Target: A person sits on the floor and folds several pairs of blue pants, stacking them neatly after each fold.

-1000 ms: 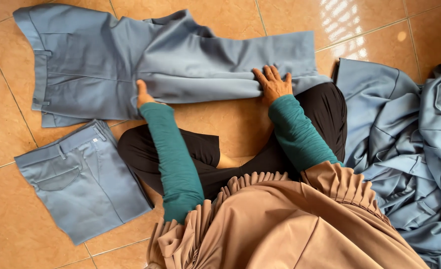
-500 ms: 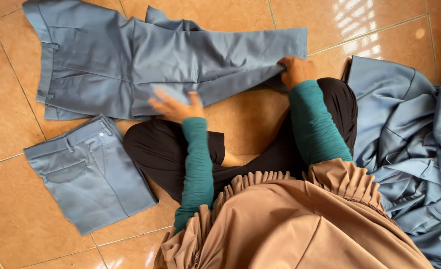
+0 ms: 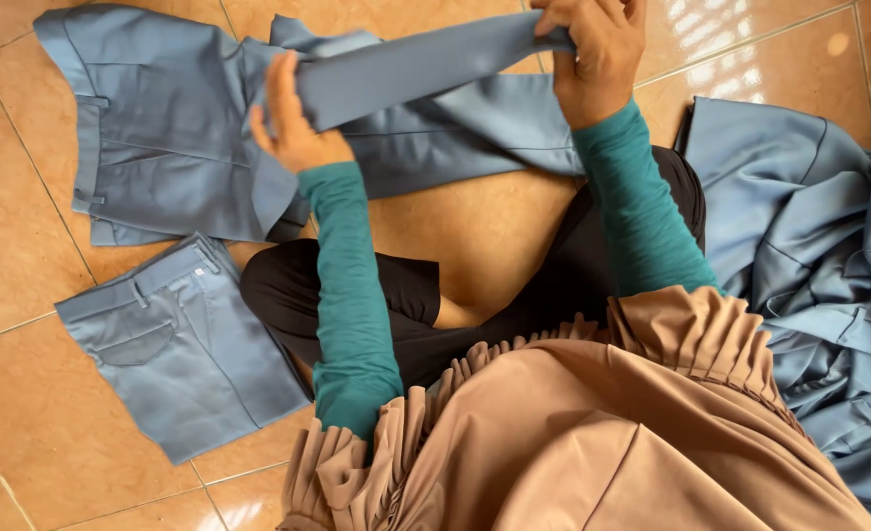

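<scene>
The tiled floor (image 3: pixel 475 226) spreads orange-brown under everything, below and around both hands. To the right of the right hand, a rumpled heap of blue-grey garments (image 3: pixel 819 256) lies well apart from it, reaching down the frame's right edge. Under and between the hands lies a pair of blue-grey trousers (image 3: pixel 170 128), waistband to the left of the left hand, one leg flat on the floor beneath the hands and the other trouser leg (image 3: pixel 416 64) lifted off it and stretched between them. Below and to the left of the left hand, a folded pair of trousers (image 3: pixel 180 344) of the same colour rests on the tiles, near the spread pair's waistband. The left hand (image 3: pixel 293 123) has its fingers curled round the lifted leg near the crotch, gripping the cloth. The right hand (image 3: pixel 593 44), higher in the frame, is closed in a fist on the leg's hem end, pulling it taut.
</scene>
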